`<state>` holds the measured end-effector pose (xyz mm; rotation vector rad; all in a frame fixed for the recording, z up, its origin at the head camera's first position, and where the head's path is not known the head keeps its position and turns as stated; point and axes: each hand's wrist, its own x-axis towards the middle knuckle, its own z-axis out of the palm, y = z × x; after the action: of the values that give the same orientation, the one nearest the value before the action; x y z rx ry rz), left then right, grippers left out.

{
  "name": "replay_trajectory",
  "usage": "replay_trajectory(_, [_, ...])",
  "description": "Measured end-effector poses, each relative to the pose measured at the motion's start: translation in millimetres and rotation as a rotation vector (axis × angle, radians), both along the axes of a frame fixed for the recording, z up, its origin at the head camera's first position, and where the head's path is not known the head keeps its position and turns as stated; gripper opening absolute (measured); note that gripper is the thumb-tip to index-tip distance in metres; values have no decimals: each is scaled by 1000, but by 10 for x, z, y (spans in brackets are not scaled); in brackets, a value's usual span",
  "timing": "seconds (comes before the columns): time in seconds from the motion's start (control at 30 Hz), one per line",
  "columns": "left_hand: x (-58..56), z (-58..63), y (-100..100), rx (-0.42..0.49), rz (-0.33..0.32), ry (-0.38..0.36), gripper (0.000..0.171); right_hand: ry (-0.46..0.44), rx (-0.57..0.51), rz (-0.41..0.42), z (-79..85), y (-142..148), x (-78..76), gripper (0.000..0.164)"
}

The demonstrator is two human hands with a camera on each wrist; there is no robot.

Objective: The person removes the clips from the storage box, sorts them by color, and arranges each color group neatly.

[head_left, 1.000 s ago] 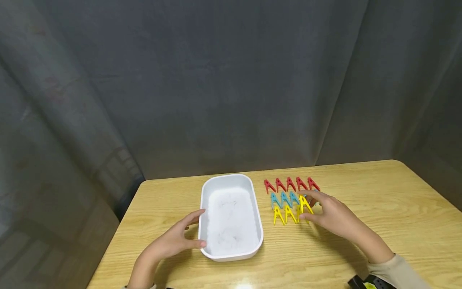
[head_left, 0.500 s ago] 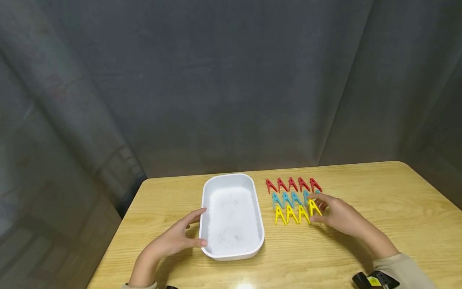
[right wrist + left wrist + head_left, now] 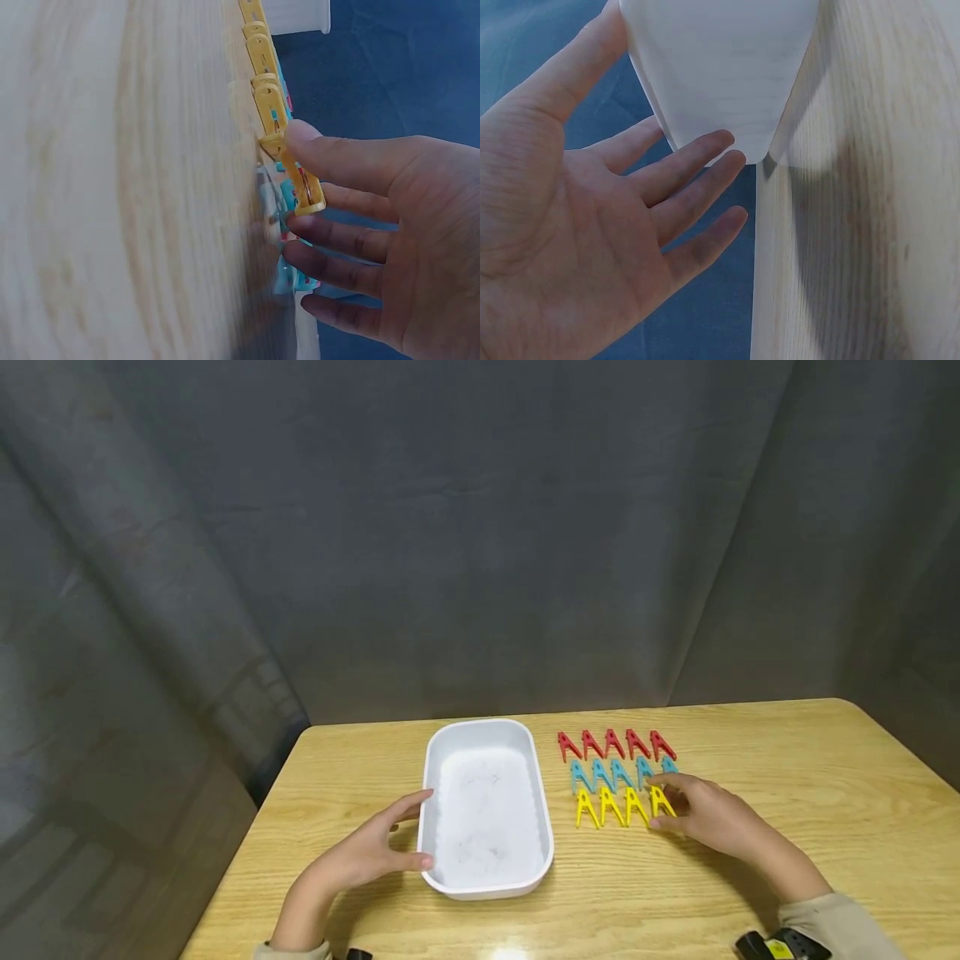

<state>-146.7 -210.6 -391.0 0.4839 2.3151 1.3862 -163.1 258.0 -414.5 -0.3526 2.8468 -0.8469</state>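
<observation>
In the head view, my right hand (image 3: 712,814) pinches a yellow clothespin (image 3: 662,802) between thumb and fingers, at the right end of a row of three other yellow clothespins (image 3: 611,807). The right wrist view shows the thumb against this same yellow clothespin (image 3: 301,180), low over the wood, the other fingers spread below. My left hand (image 3: 360,856) touches the left rim of a white tray (image 3: 545,827) with thumb and index finger. In the left wrist view, the left hand's (image 3: 622,217) other fingers stand apart, nearly straight, beside the tray wall (image 3: 720,75).
Behind the yellow row lie a row of several blue clothespins (image 3: 600,775) and a row of several red clothespins (image 3: 612,744). All rest on a wooden table (image 3: 787,793). A dark grey curtain (image 3: 480,543) hangs behind the table.
My right hand has moved right and lowered the yellow clothespin to the right end of the yellow row. The left hand has stayed at the tray's rim. The head view has shifted slightly.
</observation>
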Motion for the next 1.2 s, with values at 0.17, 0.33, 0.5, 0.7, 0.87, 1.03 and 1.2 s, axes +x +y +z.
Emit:
replay_trajectory(0.17, [-17, 0, 14, -9, -4, 2, 87, 49, 28, 19, -30, 15, -12, 65])
replay_trajectory(0.33, [-20, 5, 16, -23, 3, 3, 87, 58, 29, 26, -39, 20, -30, 65])
replay_trajectory(0.5, [4, -20, 12, -52, 4, 17, 86, 47, 26, 17, -59, 22, -25, 66])
replay_trajectory(0.7, [-2, -51, 11, -101, -7, 59, 82, 74, 31, 29, -65, 31, -19, 66])
replay_trajectory(0.87, [-44, -58, -1, -119, -17, 82, 81, 69, 19, 37, -23, 39, -41, 66])
replay_trajectory(1.03, [-98, -77, -31, -113, -17, 75, 76, 43, -9, 32, 68, 71, -47, 64])
replay_trajectory(1.2, [-148, -68, -72, -135, 54, 99, 73, 36, -14, 19, 182, 87, -22, 59])
